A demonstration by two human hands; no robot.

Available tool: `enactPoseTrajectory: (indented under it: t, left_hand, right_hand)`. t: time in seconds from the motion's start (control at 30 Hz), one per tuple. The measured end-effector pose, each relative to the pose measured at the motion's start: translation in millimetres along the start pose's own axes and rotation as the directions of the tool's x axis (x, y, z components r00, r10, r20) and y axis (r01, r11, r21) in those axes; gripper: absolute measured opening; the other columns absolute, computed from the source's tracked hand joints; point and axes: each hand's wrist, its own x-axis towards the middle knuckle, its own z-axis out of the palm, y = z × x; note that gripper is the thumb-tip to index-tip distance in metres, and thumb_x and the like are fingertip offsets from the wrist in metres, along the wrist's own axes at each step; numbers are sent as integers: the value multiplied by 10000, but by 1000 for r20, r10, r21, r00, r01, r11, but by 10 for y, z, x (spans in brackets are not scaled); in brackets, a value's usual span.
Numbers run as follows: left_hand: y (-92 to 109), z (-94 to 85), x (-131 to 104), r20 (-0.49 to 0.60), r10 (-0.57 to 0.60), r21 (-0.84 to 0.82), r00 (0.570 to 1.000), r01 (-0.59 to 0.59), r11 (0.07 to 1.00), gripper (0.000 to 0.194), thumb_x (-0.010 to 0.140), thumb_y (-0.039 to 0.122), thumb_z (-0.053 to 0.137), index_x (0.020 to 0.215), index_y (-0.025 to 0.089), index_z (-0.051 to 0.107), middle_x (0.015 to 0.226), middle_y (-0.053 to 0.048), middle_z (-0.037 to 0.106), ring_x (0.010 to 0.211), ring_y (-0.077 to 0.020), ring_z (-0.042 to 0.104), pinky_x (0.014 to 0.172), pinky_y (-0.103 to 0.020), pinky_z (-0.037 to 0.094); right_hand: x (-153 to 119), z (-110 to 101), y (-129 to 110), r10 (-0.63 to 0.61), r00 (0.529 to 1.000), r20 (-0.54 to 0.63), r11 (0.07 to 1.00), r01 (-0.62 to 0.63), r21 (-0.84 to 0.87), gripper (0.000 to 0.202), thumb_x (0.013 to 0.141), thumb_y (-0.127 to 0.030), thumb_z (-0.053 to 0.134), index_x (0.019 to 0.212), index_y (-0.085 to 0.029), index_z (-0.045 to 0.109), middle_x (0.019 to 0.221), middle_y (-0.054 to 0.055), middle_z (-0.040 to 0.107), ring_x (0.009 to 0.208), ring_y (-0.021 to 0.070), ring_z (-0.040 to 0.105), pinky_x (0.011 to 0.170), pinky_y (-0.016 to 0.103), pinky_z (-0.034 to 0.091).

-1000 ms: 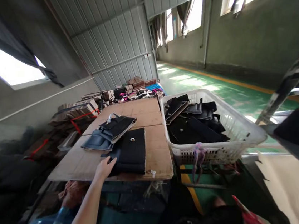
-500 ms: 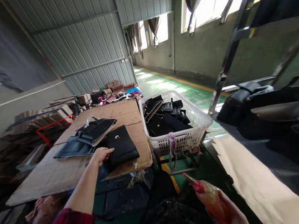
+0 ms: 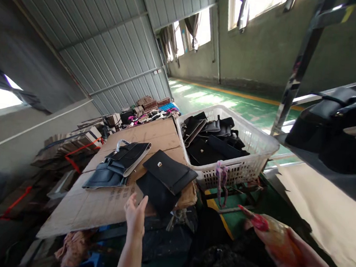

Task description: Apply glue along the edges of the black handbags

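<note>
Black bag [image 3: 170, 172] lies at the edge of the cardboard [image 3: 99, 206], just beside the left hand [image 3: 135, 215], stretched forward with fingers apart, while the right hand [image 3: 307, 262] is wrapped around a bottle [image 3: 274, 233].

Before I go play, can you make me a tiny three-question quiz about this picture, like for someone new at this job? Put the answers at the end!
1. Which hand holds the see-through bottle with a red tip?

2. True or false: in the picture, the white plastic basket with holes in its walls is to the right of the flat brown cardboard sheet.

3. Pick one. The bare left hand is:
A) squeezed into a tight fist
B) gripping the basket's rim
C) open, with the thumb spread

Key:
1. The bare right hand.
2. True.
3. C.
</note>
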Motion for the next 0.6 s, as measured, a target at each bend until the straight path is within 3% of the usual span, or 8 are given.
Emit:
enactPoseTrajectory:
  t: [0.07, 0.13, 0.23, 0.37, 0.43, 0.5, 0.6]
  left_hand:
    - [-110, -55, -170, 67, 11, -65, 998, -7, 998, 500, 829, 418, 545, 1247, 147, 512, 1237, -175, 612, 1171, -270, 614, 899, -343, 550]
    - [-134, -95, -273, 143, 34, -144, 989, -13, 990, 537, 787, 466, 550, 1212, 138, 533, 1166, -172, 648, 1123, -275, 641, 885, -341, 557]
    - [-57, -127, -319, 206, 53, -194, 977, -12, 981, 649, 681, 533, 634, 1191, 140, 562, 1205, -187, 634, 1128, -303, 634, 913, -369, 543]
    - [51, -102, -287, 333, 32, -130, 942, 12, 991, 687, 638, 487, 695, 1197, 106, 575, 1186, -206, 652, 1097, -306, 646, 953, -382, 508]
    - [55, -76, -254, 366, 16, -106, 930, 24, 994, 692, 666, 471, 680, 1227, 81, 572, 1066, -184, 688, 1006, -301, 677, 926, -387, 511]
    - [47, -70, -229, 329, 23, -40, 944, -11, 999, 688, 676, 441, 665, 1243, 59, 582, 999, -159, 676, 874, -291, 689, 855, -395, 531]
    - [93, -111, -242, 235, 149, 181, 960, -194, 964, 596, 683, 391, 665, 1197, 89, 658, 970, -141, 630, 813, -288, 658, 816, -406, 525]
  right_hand:
    - [108, 305, -30, 40, 999, 29, 997, -42, 62, 293, 603, -457, 791, 843, -291, 765, 973, 91, 766, 844, 315, 723, 739, 437, 600]
    - [241, 724, -75, -3, 982, 190, 997, -12, 78, 328, 618, -437, 799, 896, -270, 746, 985, 63, 765, 869, 293, 715, 802, 430, 579]
    - [510, 1403, -114, -71, 902, 426, 996, 40, 83, 317, 626, -430, 813, 868, -254, 710, 958, 43, 761, 923, 287, 698, 872, 443, 542]
    - [882, 2120, 5, -158, 823, 545, 987, 120, 105, 312, 614, -452, 822, 794, -246, 673, 854, 20, 740, 911, 285, 686, 862, 445, 532]
    - [1032, 2340, 104, -157, 814, 560, 988, 124, 97, 319, 597, -445, 838, 771, -239, 666, 797, 12, 727, 873, 278, 687, 821, 420, 538]
    - [1150, 2464, 182, -130, 812, 568, 991, 107, 75, 322, 592, -428, 851, 762, -229, 665, 764, 6, 722, 824, 263, 690, 760, 380, 543]
    - [1252, 2498, 229, -83, 810, 580, 996, 84, 24, 301, 602, -391, 856, 767, -220, 670, 750, -1, 728, 753, 238, 694, 705, 344, 543]
